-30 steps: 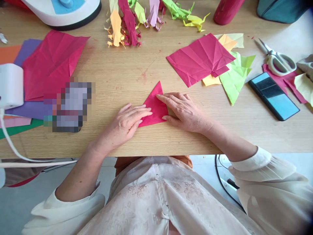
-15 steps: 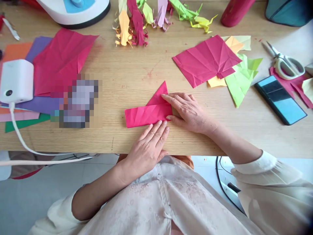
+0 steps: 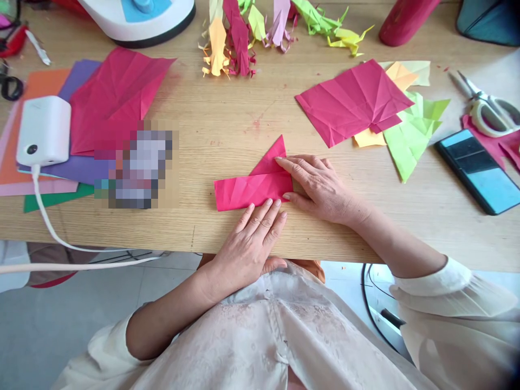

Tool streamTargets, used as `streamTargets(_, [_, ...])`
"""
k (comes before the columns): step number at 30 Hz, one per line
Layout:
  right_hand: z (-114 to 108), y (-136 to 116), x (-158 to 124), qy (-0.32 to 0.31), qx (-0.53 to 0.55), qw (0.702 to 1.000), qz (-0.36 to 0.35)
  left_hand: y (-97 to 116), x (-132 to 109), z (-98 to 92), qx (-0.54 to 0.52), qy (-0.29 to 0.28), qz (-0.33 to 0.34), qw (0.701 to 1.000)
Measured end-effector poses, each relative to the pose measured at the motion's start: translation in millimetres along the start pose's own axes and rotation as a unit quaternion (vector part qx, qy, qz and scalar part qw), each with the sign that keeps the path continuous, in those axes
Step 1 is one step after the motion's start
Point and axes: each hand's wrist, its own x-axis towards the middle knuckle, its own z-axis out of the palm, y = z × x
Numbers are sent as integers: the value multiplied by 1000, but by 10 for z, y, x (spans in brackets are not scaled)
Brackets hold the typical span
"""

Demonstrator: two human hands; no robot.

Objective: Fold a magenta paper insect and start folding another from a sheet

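Observation:
A folded pink-red paper (image 3: 252, 190) lies on the wooden table, a long strip along its front with a triangular point sticking up behind it. My left hand (image 3: 254, 238) lies flat with fingers spread, its fingertips at the strip's front edge and its thumb over the table edge. From the right, my right hand (image 3: 317, 187) rests on the paper's right end, index fingertip by the triangle and thumb on the strip. Its fingers are stretched out, and they cover that end of the paper.
Creased red sheet (image 3: 353, 103), green paper (image 3: 412, 135), phone (image 3: 479, 170) and scissors (image 3: 487, 108) lie right. Folded paper figures (image 3: 239, 38) line the back. Left are coloured sheets (image 3: 117, 97), a white charger (image 3: 44, 130) with cable, and a blurred patch.
The whole view has shifted, so the table things appear a little further right. Both hands and the folded paper keep nearly the same places relative to each other.

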Motion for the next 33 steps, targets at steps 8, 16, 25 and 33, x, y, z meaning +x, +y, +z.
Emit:
streamTargets(8, [-2, 5, 2, 0, 8, 1000, -3, -61, -53, -10, -17, 2, -15, 1000])
streamTargets(16, [2, 13, 0, -2, 6, 1000, -3, -116, -121, -37, -8, -10, -33, 999])
streamTargets(25, [6, 6, -1, 4, 11, 1000, 0, -138, -171, -45, 8, -10, -43, 999])
streamTargets(33, [-47, -40, -40, 24, 18, 999, -23, -120, -159, -64, -6, -11, -56, 998])
